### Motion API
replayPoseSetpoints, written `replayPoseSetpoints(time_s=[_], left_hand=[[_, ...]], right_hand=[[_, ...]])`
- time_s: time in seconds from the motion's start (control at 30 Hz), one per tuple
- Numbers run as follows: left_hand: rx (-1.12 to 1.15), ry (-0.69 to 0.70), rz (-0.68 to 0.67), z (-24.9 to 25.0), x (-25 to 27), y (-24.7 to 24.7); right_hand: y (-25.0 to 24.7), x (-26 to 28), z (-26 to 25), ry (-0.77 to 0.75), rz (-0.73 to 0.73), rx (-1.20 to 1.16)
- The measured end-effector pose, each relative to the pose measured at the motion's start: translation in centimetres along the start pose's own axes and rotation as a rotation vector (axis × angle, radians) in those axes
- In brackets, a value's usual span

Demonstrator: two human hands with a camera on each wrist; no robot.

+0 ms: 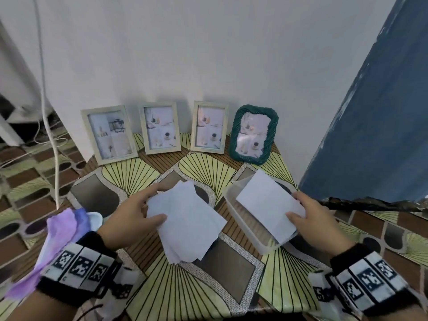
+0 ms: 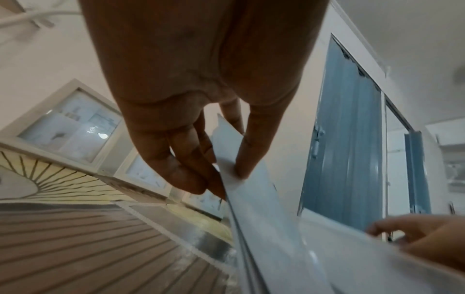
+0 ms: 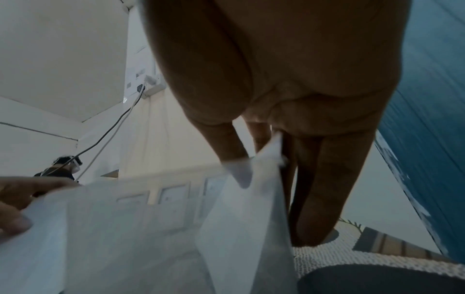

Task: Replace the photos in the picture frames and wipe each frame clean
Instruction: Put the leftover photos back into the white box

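Several picture frames lean on the wall at the back of the table: three pale wooden frames (image 1: 108,134), (image 1: 160,128), (image 1: 209,127) and a green braided frame (image 1: 253,133), each with a photo inside. My left hand (image 1: 148,213) pinches a fanned stack of white photo sheets (image 1: 187,223), blank backs up, above the table's middle; thumb on top, fingers under (image 2: 191,167). My right hand (image 1: 298,210) pinches a single white sheet (image 1: 268,207) over a clear plastic tub (image 1: 234,205). The same single sheet (image 3: 241,218) hangs from my right fingers.
A purple cloth (image 1: 62,230) lies over a white dish (image 1: 96,217) at the table's left edge. A white cable (image 1: 49,126) hangs at left. A blue door (image 1: 382,117) stands close on the right. The patterned tablecloth (image 1: 185,295) covers the table.
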State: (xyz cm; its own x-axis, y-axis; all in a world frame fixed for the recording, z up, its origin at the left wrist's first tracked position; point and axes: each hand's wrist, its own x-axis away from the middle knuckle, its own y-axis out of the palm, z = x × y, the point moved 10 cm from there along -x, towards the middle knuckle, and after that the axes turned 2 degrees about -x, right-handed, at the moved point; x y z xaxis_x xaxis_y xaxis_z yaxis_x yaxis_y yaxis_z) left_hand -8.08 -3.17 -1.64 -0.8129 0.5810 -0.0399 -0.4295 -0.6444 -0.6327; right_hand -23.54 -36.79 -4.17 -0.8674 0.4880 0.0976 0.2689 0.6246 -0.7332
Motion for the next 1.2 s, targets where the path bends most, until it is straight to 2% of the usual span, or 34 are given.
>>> replayPoseSetpoints(time_s=[0.13, 0.2, 0.27, 0.33, 0.4, 0.5, 0.57, 0.63, 0.83, 0.97, 1.03, 1.1, 1.2], left_hand=[[0.114, 0.073, 0.047, 0.9, 0.5, -0.7], [0.173, 0.087, 0.050, 1.0, 0.7, -0.7], [0.133, 0.106, 0.068, 1.1, 0.9, -0.8], [0.048, 0.122, 0.086, 0.9, 1.0, -0.9], [0.033, 0.143, 0.099, 0.9, 1.1, -0.7], [0.026, 0.188, 0.121, 1.2, 1.6, -0.4], [0.014, 0.218, 0.149, 1.6, 1.9, -0.6], [0.023, 0.246, 0.159, 1.8, 2.0, -0.8], [0.217, 0.222, 0.250, 1.5, 1.3, -1.7], [0.469, 0.124, 0.443, 0.0, 0.9, -2.7], [0.489, 0.084, 0.511, -0.6, 1.1, -2.7], [0.471, 0.080, 0.474, -0.4, 1.1, -1.9], [0.511, 0.088, 0.323, -0.2, 1.3, 0.4]], right_hand=[[-0.1, 1.2, -0.9, 0.002, 0.055, 0.050], [-0.3, 2.1, -3.0, -0.094, 0.137, 0.119], [-0.1, 3.2, -6.4, -0.243, 0.206, 0.121], [0.6, 4.2, -9.9, -0.381, 0.246, 0.007], [2.1, 4.5, -12.3, -0.449, 0.216, -0.201], [6.6, 3.5, -14.0, -0.383, 0.000, -0.434], [10.1, 2.8, -14.4, -0.299, -0.187, -0.474], [12.6, 2.4, -14.6, -0.244, -0.294, -0.502], [13.5, 1.6, -15.2, -0.249, -0.245, -0.625], [12.7, 1.0, -16.1, -0.327, -0.159, -0.729], [12.1, 0.5, -16.2, -0.359, -0.091, -0.780], [12.1, 0.1, -16.3, -0.378, -0.054, -0.785], [12.4, 0.0, -16.2, -0.408, -0.009, -0.729]])
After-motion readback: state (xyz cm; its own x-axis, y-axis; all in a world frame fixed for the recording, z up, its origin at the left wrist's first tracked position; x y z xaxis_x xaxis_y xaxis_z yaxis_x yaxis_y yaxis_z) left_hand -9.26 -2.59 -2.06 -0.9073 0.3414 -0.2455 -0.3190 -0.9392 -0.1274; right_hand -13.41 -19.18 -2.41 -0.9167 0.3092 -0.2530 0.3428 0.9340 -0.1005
